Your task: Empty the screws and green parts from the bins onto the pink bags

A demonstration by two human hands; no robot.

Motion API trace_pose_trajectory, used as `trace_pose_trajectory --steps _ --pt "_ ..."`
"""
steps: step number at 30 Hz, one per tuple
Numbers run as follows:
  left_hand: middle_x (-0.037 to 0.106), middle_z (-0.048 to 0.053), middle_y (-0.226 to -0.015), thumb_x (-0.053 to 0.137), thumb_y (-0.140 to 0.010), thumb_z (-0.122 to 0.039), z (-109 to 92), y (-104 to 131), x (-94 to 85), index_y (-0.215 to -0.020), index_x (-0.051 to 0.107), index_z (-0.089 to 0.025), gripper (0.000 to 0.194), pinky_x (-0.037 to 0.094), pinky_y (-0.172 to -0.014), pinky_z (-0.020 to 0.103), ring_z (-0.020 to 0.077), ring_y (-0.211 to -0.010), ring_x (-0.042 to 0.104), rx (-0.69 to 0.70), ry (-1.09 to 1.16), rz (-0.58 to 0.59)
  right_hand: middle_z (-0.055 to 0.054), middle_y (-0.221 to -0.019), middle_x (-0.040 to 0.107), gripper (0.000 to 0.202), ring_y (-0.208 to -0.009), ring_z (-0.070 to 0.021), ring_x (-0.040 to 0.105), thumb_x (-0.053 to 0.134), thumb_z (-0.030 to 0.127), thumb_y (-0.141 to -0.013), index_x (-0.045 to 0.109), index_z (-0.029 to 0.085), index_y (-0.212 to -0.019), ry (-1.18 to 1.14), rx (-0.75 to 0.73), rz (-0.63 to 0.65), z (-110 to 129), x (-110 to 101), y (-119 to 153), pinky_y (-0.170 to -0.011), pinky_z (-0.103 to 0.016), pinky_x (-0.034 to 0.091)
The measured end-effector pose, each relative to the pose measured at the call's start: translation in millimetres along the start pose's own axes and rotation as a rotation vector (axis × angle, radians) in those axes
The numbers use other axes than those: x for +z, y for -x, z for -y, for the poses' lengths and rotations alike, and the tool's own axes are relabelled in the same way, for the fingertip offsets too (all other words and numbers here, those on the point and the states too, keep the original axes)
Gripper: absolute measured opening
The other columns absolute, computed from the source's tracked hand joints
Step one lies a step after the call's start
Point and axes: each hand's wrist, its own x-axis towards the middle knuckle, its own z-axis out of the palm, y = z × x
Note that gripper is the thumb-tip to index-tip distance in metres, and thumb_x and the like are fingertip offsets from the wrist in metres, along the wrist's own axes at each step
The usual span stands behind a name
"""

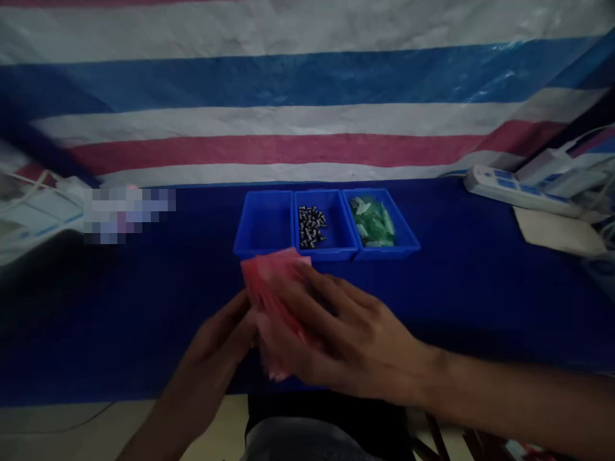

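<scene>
A bundle of thin pink-red plastic (281,301) is held between both hands, above the near part of the blue table. My right hand (348,326) lies over its right side with the fingers wrapped round it. At the bundle's left edge, my left hand (218,342) grips it with bent fingers, partly blurred. Just beyond the hands stand three blue trays side by side: the left tray (264,224) shows nothing inside, the middle tray (339,224) holds several dark screws (311,227), and the right tray (408,240) contains green plastic packets (373,223).
On the right of the blue table (480,282) lie a white power strip (519,191) and a beige flat piece (560,230). White objects with cables (38,205) stand at the far left. A striped sheet (307,77) hangs behind the table.
</scene>
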Motion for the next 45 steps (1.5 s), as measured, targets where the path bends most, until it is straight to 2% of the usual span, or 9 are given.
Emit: trace_pose_trajectory --steps 5,11,15,19,23,26,32,37,45 --pt "0.081 0.010 -0.103 0.085 -0.076 -0.067 0.3 -9.4 -8.7 -0.117 0.074 -0.020 0.064 0.067 -0.077 0.033 0.0268 -0.087 0.079 -0.064 -0.163 -0.059 -0.018 -0.155 0.059 0.067 -0.144 -0.0349 0.053 0.061 0.056 -0.105 0.049 0.009 -0.152 -0.280 0.048 0.316 -9.2 -7.0 4.1 -0.113 -0.047 0.056" --pt "0.074 0.003 -0.077 0.086 -0.073 -0.064 -5.3 -15.5 -10.2 -0.102 0.074 -0.019 0.055 0.056 -0.057 0.023 0.0215 -0.070 0.073 -0.096 -0.218 -0.011 -0.029 -0.169 0.024 0.102 -0.159 -0.0496 0.025 0.088 0.070 -0.075 0.048 0.024 -0.157 -0.424 0.197 0.495 -11.3 0.2 -2.1 -0.120 -0.070 0.038" --pt "0.066 0.000 -0.066 0.072 -0.084 -0.068 -5.2 -13.7 -11.3 -0.086 0.075 -0.019 0.049 0.047 -0.050 0.020 0.0160 -0.059 0.062 0.015 -0.401 -0.074 -0.026 -0.157 0.037 0.108 -0.146 -0.0479 0.043 0.091 0.053 -0.075 0.037 0.030 -0.166 -0.447 0.330 0.612 -6.4 9.1 -5.9 -0.111 -0.070 0.047" --pt "0.067 0.002 -0.070 0.062 -0.090 -0.064 -1.5 -14.6 -20.3 -0.075 0.076 -0.021 0.047 0.048 -0.052 0.022 0.0157 -0.060 0.062 0.141 -0.636 -0.119 -0.023 -0.150 0.041 0.104 -0.140 -0.0461 0.047 0.094 0.045 -0.070 0.046 0.030 -0.161 -0.432 0.257 0.681 -14.0 6.3 -8.1 -0.109 -0.071 0.046" --pt "0.075 0.003 -0.089 0.061 -0.092 -0.068 6.6 -14.1 -36.4 -0.101 0.080 -0.026 0.046 0.057 -0.064 0.029 0.0218 -0.079 0.072 0.235 -0.808 -0.245 -0.024 -0.158 0.037 0.087 -0.145 -0.0466 0.043 0.093 0.038 -0.074 0.057 0.026 -0.152 -0.389 0.168 0.691 -25.7 -2.9 -10.0 -0.111 -0.070 0.046" --pt "0.076 0.005 -0.113 0.059 -0.100 -0.062 12.5 -4.8 -44.6 -0.127 0.073 -0.029 0.044 0.061 -0.092 0.040 0.0266 -0.106 0.071 0.504 -1.038 -0.405 -0.025 -0.161 0.037 0.078 -0.150 -0.0469 0.039 0.091 0.030 -0.075 0.062 0.021 -0.147 -0.356 0.151 0.664 -30.6 -6.4 -9.1 -0.113 -0.068 0.047" --pt "0.070 0.007 -0.142 0.049 -0.111 -0.045 29.1 9.8 -38.0 -0.148 0.058 -0.022 0.045 0.062 -0.102 0.037 0.0249 -0.134 0.065 0.859 -1.272 -0.050 -0.027 -0.165 0.031 0.087 -0.151 -0.0425 0.043 0.087 0.027 -0.078 0.052 0.022 -0.157 -0.427 0.221 0.661 -33.0 -7.6 -3.4 -0.111 -0.055 0.055" --pt "0.064 0.006 -0.151 0.049 -0.112 -0.036 30.8 2.8 -39.2 -0.150 0.056 -0.020 0.041 0.061 -0.109 0.040 0.0239 -0.145 0.057 0.892 -1.286 0.019 -0.026 -0.163 0.035 0.092 -0.149 -0.0397 0.047 0.089 0.025 -0.076 0.050 0.020 -0.159 -0.411 0.251 0.649 -37.3 -12.5 3.8 -0.113 -0.053 0.054" --pt "0.063 0.010 -0.152 0.055 -0.111 -0.034 12.6 10.3 -7.7 -0.147 0.059 -0.013 0.042 0.053 -0.119 0.037 0.0236 -0.148 0.055 1.017 -1.269 0.021 -0.030 -0.166 0.038 0.093 -0.151 -0.0484 0.044 0.079 0.059 -0.091 0.039 0.022 -0.166 -0.215 0.177 0.702 -38.9 -19.5 15.9 -0.112 -0.071 0.050"
